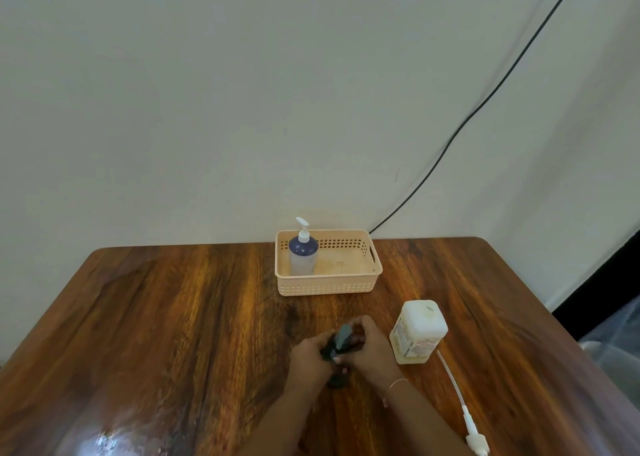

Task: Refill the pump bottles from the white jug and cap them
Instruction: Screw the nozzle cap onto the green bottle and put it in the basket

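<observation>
The glossy wooden tabletop (173,317) carries a peach basket (329,284) well beyond the two-handed grip, a white jug (417,332) standing just right of it, and a loose white pump (467,417) lying near, right and nearer the person.

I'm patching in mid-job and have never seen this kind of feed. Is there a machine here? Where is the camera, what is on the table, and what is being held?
There is no machine: these are a person's two bare hands. The single picture comes from a camera worn on the person's head, looking forward and down.

On the wooden table a peach basket stands near the wall with one capped pump bottle inside. Nearer, on the right, stands the white jug. A loose white pump with its long tube lies on the table beside it.

The left hand and right hand are closed together around a small dark bottle. It is blurred, so I cannot tell whether they are twisting its top.
</observation>
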